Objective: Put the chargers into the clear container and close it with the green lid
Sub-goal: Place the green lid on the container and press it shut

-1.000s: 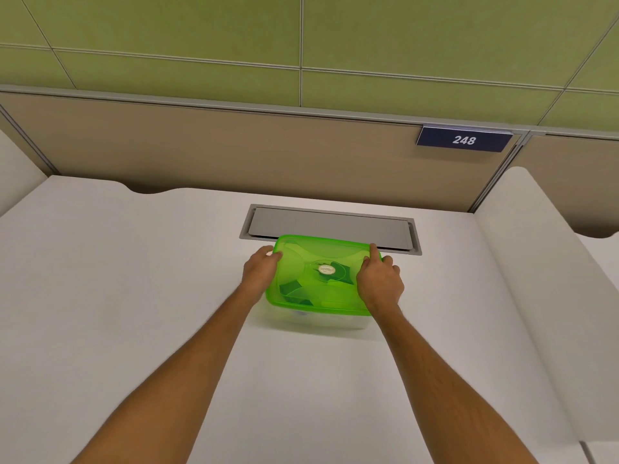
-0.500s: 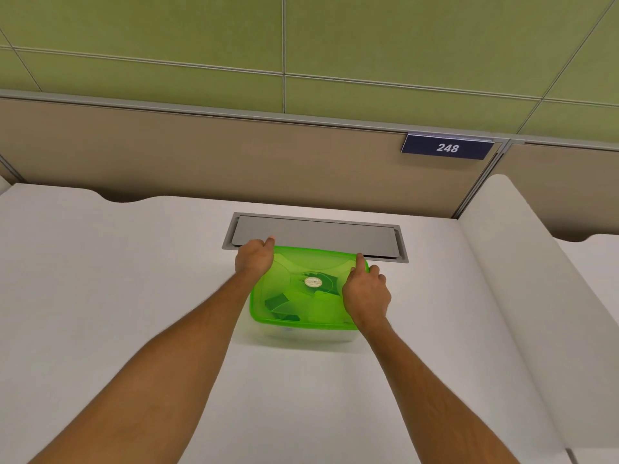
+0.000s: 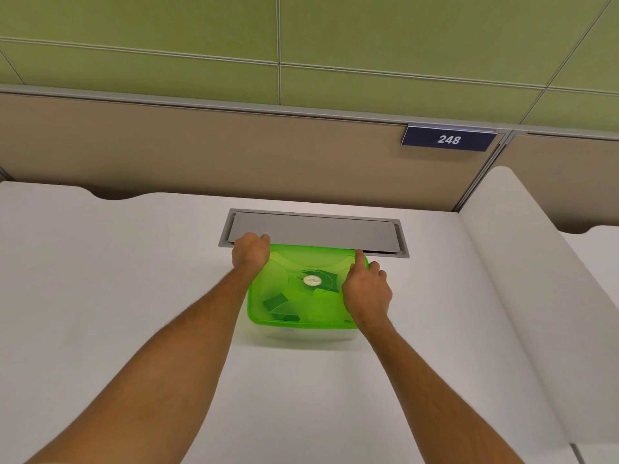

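Left hand [image 3: 250, 250] has shifted from the lid's side to its far-left corner, fingers curled over it; right hand [image 3: 366, 289] still presses flat. Green lid [image 3: 301, 293] sits on the clear container [image 3: 301, 335], chargers [image 3: 279, 304] inside, mid-desk [image 3: 117, 279]; sealing appears nearly finished.

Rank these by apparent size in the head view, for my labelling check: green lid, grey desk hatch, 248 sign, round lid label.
1. grey desk hatch
2. green lid, partly covered by hands
3. 248 sign
4. round lid label

Even, bright light fell from above, leaving soft shadows under the arms on the desk [image 3: 134, 296]. Straight lines bowed toward the edges. Focus seemed slightly soft throughout.
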